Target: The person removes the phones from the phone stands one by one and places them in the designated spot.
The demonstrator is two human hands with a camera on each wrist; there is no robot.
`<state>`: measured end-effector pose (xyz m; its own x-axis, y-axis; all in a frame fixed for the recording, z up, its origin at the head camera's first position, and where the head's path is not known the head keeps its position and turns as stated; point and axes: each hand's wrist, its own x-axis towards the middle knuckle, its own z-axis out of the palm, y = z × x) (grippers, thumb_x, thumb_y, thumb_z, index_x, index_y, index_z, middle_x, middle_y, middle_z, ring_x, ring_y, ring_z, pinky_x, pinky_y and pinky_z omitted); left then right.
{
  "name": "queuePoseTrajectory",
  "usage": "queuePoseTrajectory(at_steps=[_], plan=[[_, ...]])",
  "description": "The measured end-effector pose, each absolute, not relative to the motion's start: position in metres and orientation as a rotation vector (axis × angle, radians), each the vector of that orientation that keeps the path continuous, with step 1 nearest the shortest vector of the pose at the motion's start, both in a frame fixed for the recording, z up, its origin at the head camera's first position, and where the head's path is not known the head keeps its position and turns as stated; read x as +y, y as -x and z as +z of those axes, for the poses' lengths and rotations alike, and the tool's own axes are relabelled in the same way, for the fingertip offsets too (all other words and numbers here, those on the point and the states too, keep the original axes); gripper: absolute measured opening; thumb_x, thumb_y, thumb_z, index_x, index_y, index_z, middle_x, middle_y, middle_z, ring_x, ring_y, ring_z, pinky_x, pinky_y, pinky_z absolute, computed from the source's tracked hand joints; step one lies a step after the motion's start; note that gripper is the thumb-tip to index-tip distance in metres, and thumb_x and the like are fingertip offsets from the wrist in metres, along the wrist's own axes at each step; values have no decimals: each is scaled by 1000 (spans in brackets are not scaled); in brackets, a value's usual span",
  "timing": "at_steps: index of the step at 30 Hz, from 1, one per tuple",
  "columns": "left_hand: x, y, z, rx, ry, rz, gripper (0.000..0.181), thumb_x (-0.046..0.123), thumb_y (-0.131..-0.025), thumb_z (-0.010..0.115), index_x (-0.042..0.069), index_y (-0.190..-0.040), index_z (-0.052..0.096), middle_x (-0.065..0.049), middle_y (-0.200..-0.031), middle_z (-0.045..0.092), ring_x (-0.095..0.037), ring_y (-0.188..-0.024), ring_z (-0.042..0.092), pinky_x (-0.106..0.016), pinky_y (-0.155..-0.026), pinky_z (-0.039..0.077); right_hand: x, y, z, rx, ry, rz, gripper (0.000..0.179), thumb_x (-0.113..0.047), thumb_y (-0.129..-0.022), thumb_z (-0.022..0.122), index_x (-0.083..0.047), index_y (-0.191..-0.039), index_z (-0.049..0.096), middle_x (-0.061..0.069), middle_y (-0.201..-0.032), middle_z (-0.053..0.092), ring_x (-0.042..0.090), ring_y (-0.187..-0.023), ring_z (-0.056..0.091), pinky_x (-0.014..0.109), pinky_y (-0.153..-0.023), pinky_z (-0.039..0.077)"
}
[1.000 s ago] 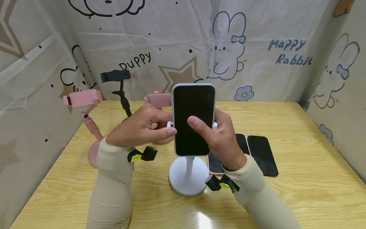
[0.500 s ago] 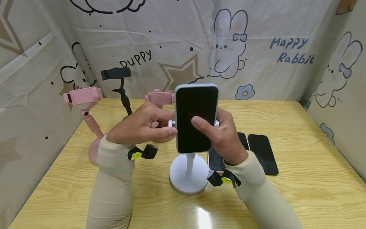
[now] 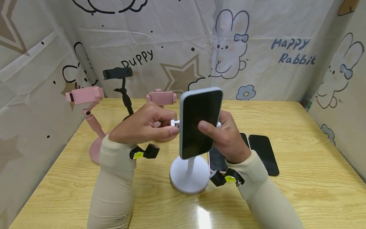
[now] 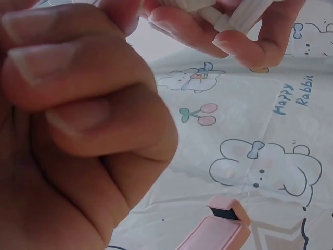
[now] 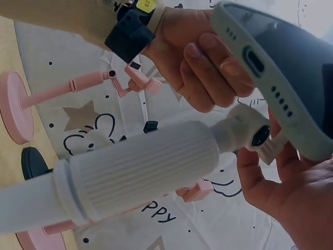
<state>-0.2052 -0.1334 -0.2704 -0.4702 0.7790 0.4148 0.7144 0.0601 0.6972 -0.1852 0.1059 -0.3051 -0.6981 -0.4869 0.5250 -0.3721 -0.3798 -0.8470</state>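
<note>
A smartphone in a pale blue case stands tilted and turned over a white phone stand, its dark screen facing me. My right hand grips the phone's right side, with the thumb across the screen and the fingers behind. With thumb and fingers, my left hand pinches the left end of the stand's white clamp, right beside the phone's left edge. Under the phone, the right wrist view shows the stand's ribbed pole and pivot joint. The phone hides most of the clamp in the head view.
Two pink phone stands and a black phone stand stand behind and left of my left hand. Two more phones lie on the table right of the white base, a black one and a light-rimmed one. Printed cloth walls enclose the table.
The phone has turned and tilted, its left side edge now showing, and has shifted slightly right with my right hand. My left hand keeps its pinch at the clamp.
</note>
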Motion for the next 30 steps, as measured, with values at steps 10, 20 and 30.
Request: queuePoseTrajectory(at_steps=[10, 20, 30], plan=[[-131, 201, -267, 2342, -1590, 1336, 30, 14, -91, 64, 18, -65, 51, 12, -56, 40, -9, -46, 41, -28, -42, 30, 112, 188, -306, 1752, 1233, -2182, 19, -31, -92, 66, -21, -109, 66, 2, -102, 64, 18, -91, 62, 42, -74, 56], [-129, 197, -264, 2516, -1614, 1212, 18, 15, -89, 64, 18, -72, 58, 13, -56, 38, -5, -46, 39, -23, -43, 29, 110, 186, -303, 1753, 1216, -2167, 23, -33, -90, 68, -22, -110, 66, 3, -104, 64, 18, -90, 64, 43, -74, 56], [-128, 192, -261, 2642, -1555, 1142, 13, 15, -87, 67, 18, -75, 62, 12, -55, 40, -5, -47, 40, -24, -44, 32, 113, 188, -304, 1799, 1224, -2135, 22, -34, -90, 68, -23, -110, 65, 2, -101, 64, 19, -88, 64, 45, -72, 57]])
